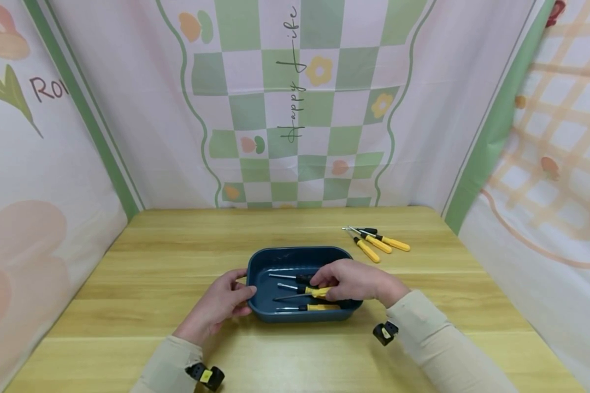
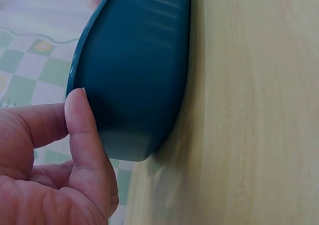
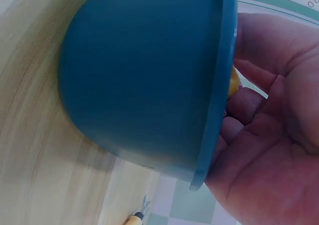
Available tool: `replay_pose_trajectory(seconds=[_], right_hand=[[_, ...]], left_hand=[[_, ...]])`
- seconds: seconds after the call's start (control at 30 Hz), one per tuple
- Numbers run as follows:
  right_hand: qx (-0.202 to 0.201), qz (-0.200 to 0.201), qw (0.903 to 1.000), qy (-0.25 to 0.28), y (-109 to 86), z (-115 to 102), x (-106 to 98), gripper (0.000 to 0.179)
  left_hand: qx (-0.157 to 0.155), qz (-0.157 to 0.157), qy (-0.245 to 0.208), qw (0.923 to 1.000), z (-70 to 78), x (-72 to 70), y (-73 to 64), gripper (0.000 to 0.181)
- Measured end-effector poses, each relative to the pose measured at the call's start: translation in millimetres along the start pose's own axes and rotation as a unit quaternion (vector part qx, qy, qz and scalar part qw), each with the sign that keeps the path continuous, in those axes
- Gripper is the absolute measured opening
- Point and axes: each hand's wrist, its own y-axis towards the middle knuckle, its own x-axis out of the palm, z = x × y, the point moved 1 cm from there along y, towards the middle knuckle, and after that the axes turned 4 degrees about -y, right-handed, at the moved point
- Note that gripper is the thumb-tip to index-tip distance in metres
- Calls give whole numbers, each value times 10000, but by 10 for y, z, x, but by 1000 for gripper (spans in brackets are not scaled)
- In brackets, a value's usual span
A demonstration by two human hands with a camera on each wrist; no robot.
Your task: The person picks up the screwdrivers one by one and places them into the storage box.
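A dark blue box (image 1: pixel 295 316) stands on the table with several screwdrivers in it, shafts pointing left. My left hand (image 1: pixel 228 297) pinches its left end wall; in the left wrist view the thumb of that hand (image 2: pixel 75 165) lies against the outside of the box (image 2: pixel 134 70), near the rim. Reaching over the right end, my right hand (image 1: pixel 354 279) holds a yellow-handled screwdriver (image 1: pixel 319 293) inside. Beside its fingertips lies a black-handled screwdriver (image 1: pixel 302 279); another yellow one (image 1: pixel 319 308) rests along the near wall. In the right wrist view the box wall (image 3: pixel 144 85) hides most of the fingers.
More screwdrivers (image 1: pixel 369 251), mostly yellow-handled, lie in a loose group on the wooden table (image 1: pixel 177 245) behind the box to the right. Printed cloth (image 1: pixel 285 109) hangs along the table's back edge and both sides.
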Motion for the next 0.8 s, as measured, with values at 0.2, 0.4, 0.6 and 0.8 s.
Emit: replay_pose_trajectory(seconds=[0.2,0.4,0.6,0.8], right_hand=[[-27,13,10000,-9,-1,7,22,34],[-17,-3,9999,113,-2,16,47,34],[23,124,9999,42,-1,20,44,35],[51,165,9998,76,-1,28,49,36]], left_hand=[[8,1,0,10000,5,9,-1,55],[18,3,3,10000,8,17,1,55],[31,11,-10,10000,9,24,5,54],[34,49,16,10000,3,32,2,54]])
